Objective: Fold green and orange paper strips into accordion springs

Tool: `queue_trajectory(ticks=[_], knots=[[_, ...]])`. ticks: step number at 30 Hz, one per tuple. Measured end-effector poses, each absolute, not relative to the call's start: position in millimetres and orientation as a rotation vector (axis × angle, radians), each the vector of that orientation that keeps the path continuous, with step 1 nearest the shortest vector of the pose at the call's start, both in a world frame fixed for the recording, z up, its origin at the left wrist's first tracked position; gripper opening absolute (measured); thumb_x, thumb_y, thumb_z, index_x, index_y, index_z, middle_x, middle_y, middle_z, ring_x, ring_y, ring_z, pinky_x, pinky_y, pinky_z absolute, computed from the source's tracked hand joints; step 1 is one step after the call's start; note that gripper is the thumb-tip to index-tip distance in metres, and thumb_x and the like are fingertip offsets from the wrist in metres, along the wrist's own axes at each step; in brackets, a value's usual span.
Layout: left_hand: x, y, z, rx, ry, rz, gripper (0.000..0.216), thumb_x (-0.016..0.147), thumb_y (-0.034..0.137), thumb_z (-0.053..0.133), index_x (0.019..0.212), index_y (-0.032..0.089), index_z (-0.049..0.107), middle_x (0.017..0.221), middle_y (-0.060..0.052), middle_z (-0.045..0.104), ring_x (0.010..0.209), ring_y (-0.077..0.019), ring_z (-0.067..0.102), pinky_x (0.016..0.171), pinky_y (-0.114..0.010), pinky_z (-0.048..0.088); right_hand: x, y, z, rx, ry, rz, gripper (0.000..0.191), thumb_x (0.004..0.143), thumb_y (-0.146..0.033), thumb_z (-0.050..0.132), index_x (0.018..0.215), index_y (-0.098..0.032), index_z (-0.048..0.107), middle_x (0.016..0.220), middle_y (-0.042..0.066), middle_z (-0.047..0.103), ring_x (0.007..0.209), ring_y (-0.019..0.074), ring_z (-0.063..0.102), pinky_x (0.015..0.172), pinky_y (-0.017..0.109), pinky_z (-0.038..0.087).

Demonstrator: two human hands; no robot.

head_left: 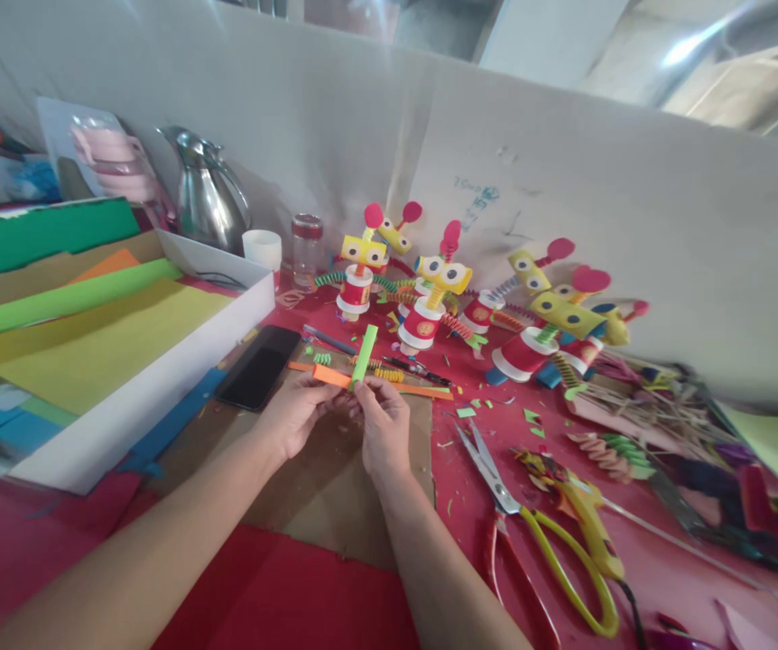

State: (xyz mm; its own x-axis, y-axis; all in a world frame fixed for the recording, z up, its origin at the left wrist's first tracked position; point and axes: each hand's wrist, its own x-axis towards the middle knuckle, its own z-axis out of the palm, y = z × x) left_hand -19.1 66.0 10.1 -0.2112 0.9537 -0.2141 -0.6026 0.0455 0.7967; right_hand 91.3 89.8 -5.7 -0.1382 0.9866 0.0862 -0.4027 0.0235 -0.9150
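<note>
My left hand pinches an orange paper strip between thumb and fingers. Close beside it, my right hand grips a green paper strip that stands upward and crosses the orange one. The two strips meet at my fingertips; whether they are joined there is hidden. Below the hands lies a brown cardboard sheet. Just beyond them on the table are small folded paper springs, a pen and a longer orange strip. A black phone rests left of my left hand.
Scissors and a yellow glue gun lie at right. Several paper-cup robot figures stand behind. A white box of coloured paper is at left, near a steel jug, a white cup and a glass jar.
</note>
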Motion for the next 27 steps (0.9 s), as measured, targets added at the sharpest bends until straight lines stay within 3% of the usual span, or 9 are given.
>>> queue_trajectory(ticks=[5, 13, 27], knots=[[-21, 64, 12, 0.519, 0.975, 1.485, 0.024, 0.058, 0.012, 0.079, 0.080, 0.011, 0.070, 0.071, -0.004, 0.071, 0.066, -0.0131, 0.063, 0.068, -0.026, 0.050, 91, 89, -6, -0.757, -1.042, 1.466, 0.015, 0.073, -0.031, 0.069, 0.078, -0.017, 0.066, 0.061, -0.003, 0.060, 0.051, 0.0079, 0.051, 0.051, 0.021, 0.041], [-19, 62, 18, 0.502, 1.010, 1.498, 0.022, 0.059, 0.013, 0.079, 0.078, 0.011, 0.068, 0.069, -0.003, 0.070, 0.062, -0.0114, 0.063, 0.065, -0.024, 0.050, 90, 89, -12, -0.728, -1.019, 1.437, 0.017, 0.066, -0.025, 0.073, 0.079, -0.017, 0.066, 0.066, -0.002, 0.061, 0.052, 0.0074, 0.050, 0.051, 0.021, 0.042], [-14, 62, 23, 0.499, 1.016, 1.596, 0.026, 0.057, 0.017, 0.081, 0.081, 0.013, 0.070, 0.071, -0.002, 0.070, 0.065, -0.0106, 0.062, 0.066, -0.023, 0.049, 91, 86, -12, -0.696, -1.150, 1.384, 0.017, 0.076, -0.029, 0.065, 0.088, -0.018, 0.070, 0.081, 0.002, 0.068, 0.072, 0.0149, 0.060, 0.070, 0.029, 0.048]])
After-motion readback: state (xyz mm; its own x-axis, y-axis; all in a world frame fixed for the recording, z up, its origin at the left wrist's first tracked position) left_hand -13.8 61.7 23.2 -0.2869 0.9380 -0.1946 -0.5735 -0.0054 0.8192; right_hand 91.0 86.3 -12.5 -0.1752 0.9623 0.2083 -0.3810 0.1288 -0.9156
